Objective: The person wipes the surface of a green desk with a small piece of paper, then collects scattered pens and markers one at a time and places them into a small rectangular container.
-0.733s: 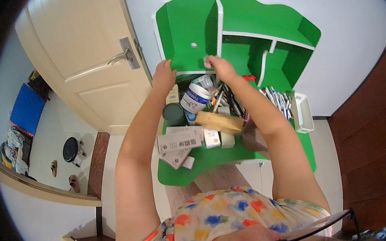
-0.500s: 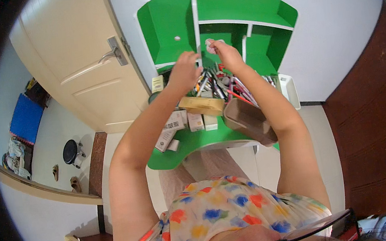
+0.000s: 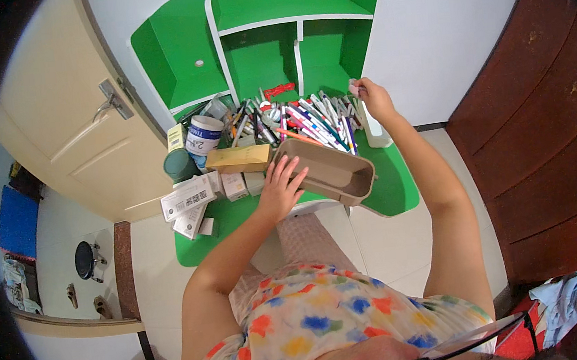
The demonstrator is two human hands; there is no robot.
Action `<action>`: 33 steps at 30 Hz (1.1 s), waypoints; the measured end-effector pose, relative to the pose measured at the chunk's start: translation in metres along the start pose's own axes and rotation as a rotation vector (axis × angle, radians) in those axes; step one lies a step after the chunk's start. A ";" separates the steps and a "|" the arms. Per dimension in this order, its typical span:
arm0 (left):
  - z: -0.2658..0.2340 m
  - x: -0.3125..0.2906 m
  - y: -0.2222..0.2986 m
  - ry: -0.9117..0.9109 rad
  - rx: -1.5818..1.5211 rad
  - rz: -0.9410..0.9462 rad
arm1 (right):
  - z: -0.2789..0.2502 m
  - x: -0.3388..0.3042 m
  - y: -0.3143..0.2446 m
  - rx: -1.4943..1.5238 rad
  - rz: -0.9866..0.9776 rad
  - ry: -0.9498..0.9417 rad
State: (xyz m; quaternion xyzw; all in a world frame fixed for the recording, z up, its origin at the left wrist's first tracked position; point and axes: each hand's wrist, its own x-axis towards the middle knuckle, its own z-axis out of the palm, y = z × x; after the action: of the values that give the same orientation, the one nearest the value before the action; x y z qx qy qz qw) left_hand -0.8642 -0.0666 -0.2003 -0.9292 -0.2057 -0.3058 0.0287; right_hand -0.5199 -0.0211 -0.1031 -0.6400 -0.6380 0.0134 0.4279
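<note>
My left hand (image 3: 281, 189) lies with spread fingers against the left end of an empty brown plastic bin (image 3: 355, 189), its fingertips at the rim. The bin sits slightly askew near the front of the green desk (image 3: 395, 190). At the desk's back right, my right hand (image 3: 376, 101) pinches a small crumpled pale pink piece (image 3: 354, 87), tissue or cloth; I cannot tell which. Just below that hand stands a narrow white tray (image 3: 376, 132). Many pens and markers (image 3: 317, 121) are heaped between the bin and the shelves.
A gold box (image 3: 239, 160), white cartons (image 3: 188, 196), a white-and-blue tub (image 3: 203, 134) and a dark green round container (image 3: 179, 165) crowd the desk's left side. Green shelves (image 3: 259, 58) rise behind. A cream door (image 3: 60, 118) is at left, a dark brown wooden panel (image 3: 540, 128) at right.
My right hand has moved right with the crumpled piece, from before the shelves to above the white tray. My left hand has come down onto the bin. The view has shifted right.
</note>
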 end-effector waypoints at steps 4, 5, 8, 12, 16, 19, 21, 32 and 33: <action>0.004 -0.002 0.000 0.022 -0.059 -0.063 | 0.014 0.012 0.025 -0.236 0.019 -0.015; 0.002 -0.001 0.002 0.010 -0.061 -0.093 | 0.018 0.022 0.029 -0.240 0.014 -0.018; 0.008 -0.007 0.004 0.028 -0.017 -0.124 | 0.037 0.056 0.047 -0.281 -0.033 -0.086; 0.008 -0.008 0.003 0.018 0.001 -0.149 | 0.079 0.097 0.094 -0.519 0.073 -0.150; 0.007 -0.007 0.003 0.007 -0.019 -0.209 | 0.110 0.115 0.133 -0.661 -0.030 -0.796; 0.005 0.003 0.005 -0.014 -0.026 -0.242 | 0.125 0.140 0.174 -0.715 0.032 -0.888; 0.008 0.010 0.005 -0.034 -0.028 -0.228 | 0.121 0.155 0.207 -0.815 0.012 -0.955; 0.006 0.005 0.003 -0.156 0.054 -0.242 | 0.120 0.207 0.177 -0.618 0.197 -0.909; 0.007 0.004 0.003 -0.154 0.060 -0.252 | 0.125 0.212 0.182 -0.526 0.193 -0.848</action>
State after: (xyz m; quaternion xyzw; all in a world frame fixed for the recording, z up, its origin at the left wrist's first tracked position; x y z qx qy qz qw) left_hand -0.8559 -0.0661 -0.2037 -0.9155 -0.3312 -0.2284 0.0018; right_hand -0.4042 0.2537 -0.1734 -0.7205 -0.6753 0.1503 -0.0475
